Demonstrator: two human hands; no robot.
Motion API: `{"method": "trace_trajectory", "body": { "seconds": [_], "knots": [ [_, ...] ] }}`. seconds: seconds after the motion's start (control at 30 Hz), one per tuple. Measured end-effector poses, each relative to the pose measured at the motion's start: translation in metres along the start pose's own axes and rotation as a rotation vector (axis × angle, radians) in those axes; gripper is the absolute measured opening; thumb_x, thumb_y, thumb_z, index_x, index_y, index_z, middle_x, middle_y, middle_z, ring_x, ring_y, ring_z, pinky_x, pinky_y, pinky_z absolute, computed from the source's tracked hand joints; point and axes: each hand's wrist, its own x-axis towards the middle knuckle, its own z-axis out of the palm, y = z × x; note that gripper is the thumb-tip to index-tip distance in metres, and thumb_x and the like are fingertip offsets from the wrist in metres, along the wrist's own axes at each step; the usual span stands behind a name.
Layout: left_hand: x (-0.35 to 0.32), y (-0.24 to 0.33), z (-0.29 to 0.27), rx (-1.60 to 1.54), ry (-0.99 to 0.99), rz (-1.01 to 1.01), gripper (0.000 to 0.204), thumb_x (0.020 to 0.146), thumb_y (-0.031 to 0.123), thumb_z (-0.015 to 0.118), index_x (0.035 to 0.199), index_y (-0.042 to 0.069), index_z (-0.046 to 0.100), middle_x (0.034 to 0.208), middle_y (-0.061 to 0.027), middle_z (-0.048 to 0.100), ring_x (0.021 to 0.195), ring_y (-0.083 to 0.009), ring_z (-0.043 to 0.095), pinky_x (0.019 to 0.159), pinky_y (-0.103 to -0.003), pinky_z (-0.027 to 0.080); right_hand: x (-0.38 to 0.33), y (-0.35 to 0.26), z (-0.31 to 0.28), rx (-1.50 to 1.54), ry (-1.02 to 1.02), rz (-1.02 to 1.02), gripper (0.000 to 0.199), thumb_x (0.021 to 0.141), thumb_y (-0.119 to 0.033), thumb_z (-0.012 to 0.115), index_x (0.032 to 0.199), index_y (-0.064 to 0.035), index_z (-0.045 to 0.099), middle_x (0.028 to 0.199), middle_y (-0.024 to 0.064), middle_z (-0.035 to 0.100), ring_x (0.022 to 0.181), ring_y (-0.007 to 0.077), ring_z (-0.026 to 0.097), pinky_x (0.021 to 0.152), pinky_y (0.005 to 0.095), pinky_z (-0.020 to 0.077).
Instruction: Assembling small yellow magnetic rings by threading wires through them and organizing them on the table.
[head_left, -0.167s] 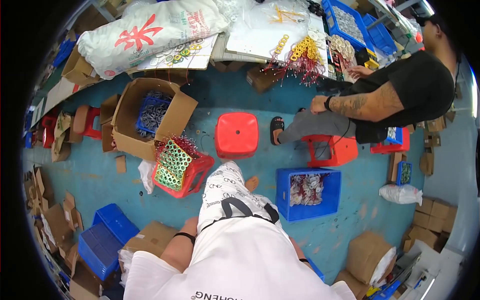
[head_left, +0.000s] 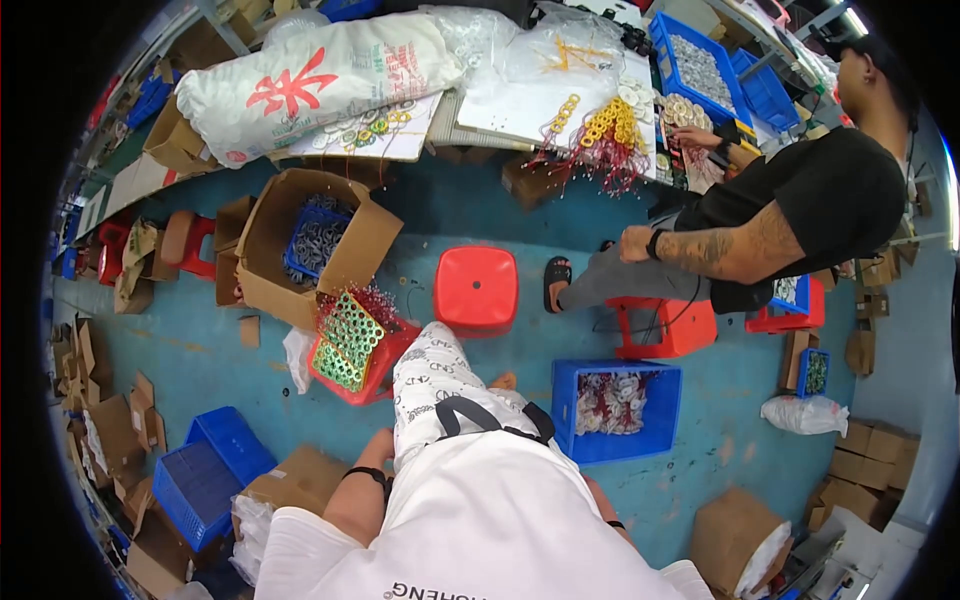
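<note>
White fabric fills the lower view, where a shirt (head_left: 490,510) and patterned shorts (head_left: 430,375) are seen from above. At seven o'clock the left hand (head_left: 377,447) and at five o'clock the right hand (head_left: 600,497) are largely hidden by clothing, so whether either is spread, curled or gripping anything cannot be told. Nearest the left hand, between seven and eight o'clock, a brown carton (head_left: 305,475) is placed; nearest the right hand, at four o'clock, pale discs with red wires (head_left: 612,403) are held in a blue crate (head_left: 645,442). Farther off, toward eight o'clock, green-and-gold disc panels (head_left: 348,345) are borne by a red stool (head_left: 385,372); a second stool (head_left: 476,290) is set at the centre, and grey parts (head_left: 320,240) are held in an open carton (head_left: 370,240) at ten o'clock. All of these have been shifted slightly downward in the view, as though the head had been raised a little, but their arrangement is unaltered. At two o'clock the reaching hand (head_left: 690,137) of a co-worker (head_left: 835,190) has been brought from the edge of the worktop (head_left: 490,113) to a pale disc pile (head_left: 688,112), so the change seems confined to that person's work. Yellow rings (head_left: 612,125) are spread at one o'clock, a white sack (head_left: 330,90) at eleven.
</note>
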Motion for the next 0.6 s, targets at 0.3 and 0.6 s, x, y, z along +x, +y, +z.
{"method": "trace_trajectory", "body": {
  "seconds": [0.3,0.6],
  "knots": [
    [0.053,0.010,-0.022,0.228,0.272,0.096,0.048,0.086,0.038,0.064,0.112,-0.002,0.070,0.112,-0.0293,0.067,0.110,-0.0446,0.063,0.092,-0.048,0.050,0.029,-0.048,-0.058,-0.221,-0.039,-0.139,0.030,0.089,-0.025,0.056,0.107,-0.0053,0.069,0.110,0.0230,0.068,0.104,0.0442,0.062,0.090,0.0482,0.0510],
    [0.109,0.039,-0.091,0.219,0.288,0.205,0.040,0.088,0.036,0.058,0.104,0.002,0.072,0.102,-0.0278,0.069,0.104,-0.0436,0.066,0.090,-0.048,0.051,0.112,-0.165,-0.076,0.211,0.040,0.141,0.027,0.092,-0.025,0.058,0.103,-0.0030,0.068,0.086,0.0127,0.069,0.076,0.0241,0.068,0.065,0.0382,0.0546]
  ]
}}
